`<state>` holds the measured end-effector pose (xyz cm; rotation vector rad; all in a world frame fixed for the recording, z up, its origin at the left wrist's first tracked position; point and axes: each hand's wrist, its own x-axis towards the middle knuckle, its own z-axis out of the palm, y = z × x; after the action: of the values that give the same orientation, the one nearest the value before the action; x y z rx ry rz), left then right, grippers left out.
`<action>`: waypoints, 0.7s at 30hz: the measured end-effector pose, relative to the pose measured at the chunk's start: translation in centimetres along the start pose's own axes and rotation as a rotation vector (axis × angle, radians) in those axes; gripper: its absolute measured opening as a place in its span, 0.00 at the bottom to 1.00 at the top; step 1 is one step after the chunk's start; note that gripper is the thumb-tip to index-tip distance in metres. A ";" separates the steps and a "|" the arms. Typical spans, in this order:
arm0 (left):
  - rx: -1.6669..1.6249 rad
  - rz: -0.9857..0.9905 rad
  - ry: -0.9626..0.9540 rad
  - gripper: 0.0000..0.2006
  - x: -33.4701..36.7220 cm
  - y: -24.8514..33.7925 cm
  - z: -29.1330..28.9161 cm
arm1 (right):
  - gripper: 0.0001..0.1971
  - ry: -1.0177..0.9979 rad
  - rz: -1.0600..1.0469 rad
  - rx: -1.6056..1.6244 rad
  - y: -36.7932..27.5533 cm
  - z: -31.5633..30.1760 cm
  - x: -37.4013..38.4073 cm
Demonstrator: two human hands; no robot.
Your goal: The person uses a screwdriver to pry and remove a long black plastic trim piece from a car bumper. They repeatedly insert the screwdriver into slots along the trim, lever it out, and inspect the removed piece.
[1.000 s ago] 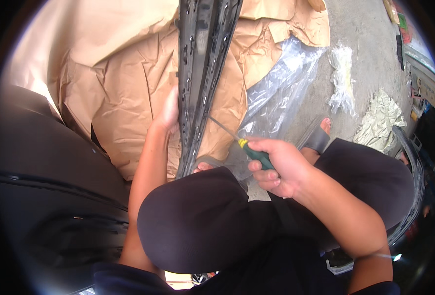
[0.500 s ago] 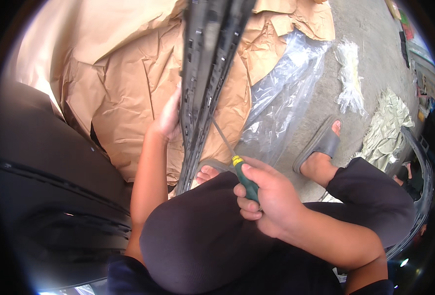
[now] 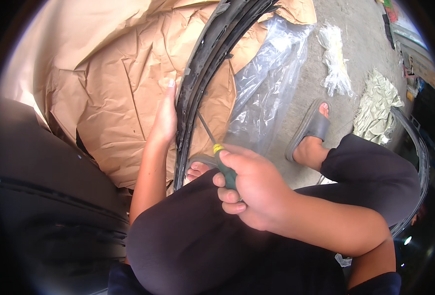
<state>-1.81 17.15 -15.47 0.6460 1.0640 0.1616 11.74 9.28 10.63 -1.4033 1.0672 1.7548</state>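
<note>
A long black curved trim strip [image 3: 196,81], with ridges and small clips along it, rises between my knees and bends to the right at its upper end. Against its left edge, my left hand [image 3: 166,118] supports it, thumb pointing up and the other fingers hidden behind the strip. My right hand [image 3: 254,182] is wrapped round the handle of a screwdriver [image 3: 228,175], green with a yellow collar. Its thin metal shaft slants up and left, and the tip meets the strip's right edge near the left hand.
Crumpled brown paper [image 3: 114,93] lies under and behind the strip. Clear plastic sheeting [image 3: 269,83], a white bundle [image 3: 333,59] and a pale woven sack [image 3: 377,105] rest on the concrete floor. A large dark panel [image 3: 55,172] stands at my left; another black curved strip [image 3: 416,142] is at right.
The strip has turned and its upper end has swung right, so its curve shows more. My left thumb now points up beside it. The screwdriver stays in my right hand, its tip at the strip.
</note>
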 end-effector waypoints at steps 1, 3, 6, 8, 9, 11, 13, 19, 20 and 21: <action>-0.040 -0.033 -0.001 0.41 -0.1 -0.3 -0.2 | 0.09 0.003 0.014 0.007 -0.2 -0.3 -0.1; -0.111 -0.118 -0.043 0.43 -0.3 -0.5 -0.9 | 0.14 0.007 0.032 0.012 -0.7 -0.8 -0.3; -0.065 0.048 -0.026 0.41 -1.5 -0.9 -1.7 | 0.16 0.004 0.048 0.003 -1.3 -1.6 -0.4; 0.063 0.207 -0.042 0.33 -2.5 -0.9 -1.8 | 0.16 0.036 0.064 0.002 -1.8 -2.1 -0.5; 0.164 0.232 -0.071 0.30 -3.1 -0.6 -1.9 | 0.17 -0.007 0.056 0.000 -1.9 -2.3 -0.5; 0.272 0.212 -0.056 0.26 -3.5 0.0 -1.6 | 0.20 0.014 0.059 -0.022 -2.0 -2.5 -0.5; 0.274 0.161 0.015 0.24 -3.3 0.6 -1.0 | 0.24 -0.002 0.042 -0.078 -2.0 -2.6 -0.1; 0.394 0.115 0.108 0.27 -2.6 1.2 -0.7 | 0.27 0.155 -0.459 -1.040 -0.6 -2.5 1.7; 0.384 0.120 0.117 0.27 -2.5 1.1 -0.7 | 0.27 0.177 -0.520 -1.140 -0.4 -2.6 1.8; 0.372 0.124 0.125 0.27 -2.4 0.9 -0.7 | 0.27 0.211 -0.512 -1.237 -0.1 -2.8 1.9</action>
<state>-3.46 17.18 -13.39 1.0498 1.1863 0.1130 12.71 6.88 8.50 -2.3004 -0.4860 1.8877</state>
